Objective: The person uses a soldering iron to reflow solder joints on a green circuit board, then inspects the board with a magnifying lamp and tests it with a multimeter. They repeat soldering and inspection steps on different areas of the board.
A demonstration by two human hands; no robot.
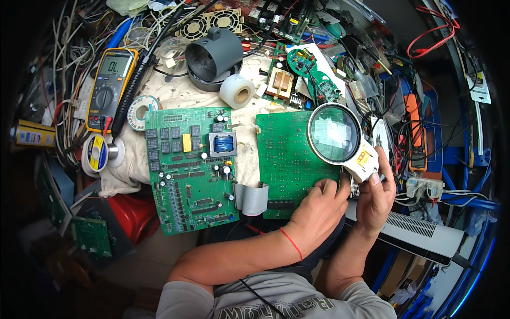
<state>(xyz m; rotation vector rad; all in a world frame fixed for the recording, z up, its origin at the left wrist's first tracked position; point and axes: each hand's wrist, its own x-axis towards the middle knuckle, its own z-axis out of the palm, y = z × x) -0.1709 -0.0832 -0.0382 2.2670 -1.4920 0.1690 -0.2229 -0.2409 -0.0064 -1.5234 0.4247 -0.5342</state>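
My right hand grips the white handle of a round magnifying glass, thumb in front and a finger behind. Its lens hangs over the upper right of a green circuit board, which lies solder side up. Reaching across, my left hand has its fingers curled at that board's right edge, just below the handle; what they hold, if anything, is hidden. To the left lies a second green circuit board, component side up, with relays, capacitors and a blue transformer. A grey ribbon cable joins the two boards.
A yellow multimeter and solder spools stand at the left. Behind the boards are a grey plastic cylinder, a tape roll and small round boards. Tangled wires crowd both sides. An orange clamp meter lies right.
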